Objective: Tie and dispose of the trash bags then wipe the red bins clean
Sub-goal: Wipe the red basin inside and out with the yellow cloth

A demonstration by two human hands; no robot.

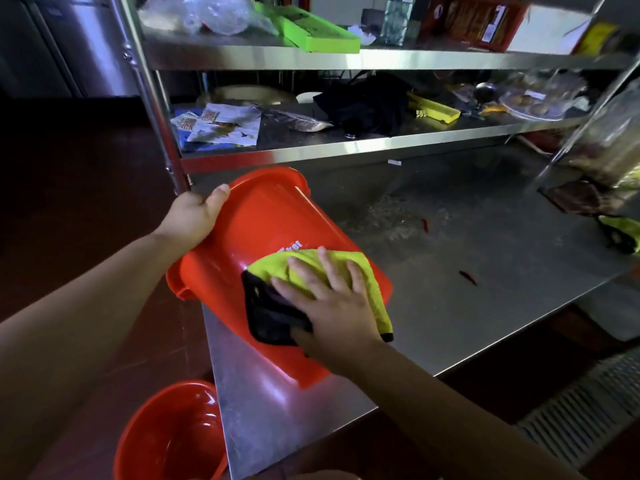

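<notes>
A red bin [263, 233] lies on its side on the steel table [485, 271], its open rim turned to the left and away. My left hand [194, 216] grips that rim, thumb over the edge. My right hand [329, 299] presses flat, fingers spread, on a yellow and black cloth [277, 317] against the bin's outer wall near its base. A second red bin [173, 434] stands upright on the floor at the lower left, below the table's corner.
A steel shelf rack [346, 147] rises behind the table, cluttered with papers [221, 128], a black bag [367, 102], a yellow box [433, 110] and a green box [311, 29]. Small red scraps [467, 277] lie on the table. Bagged items [606, 150] crowd the right side.
</notes>
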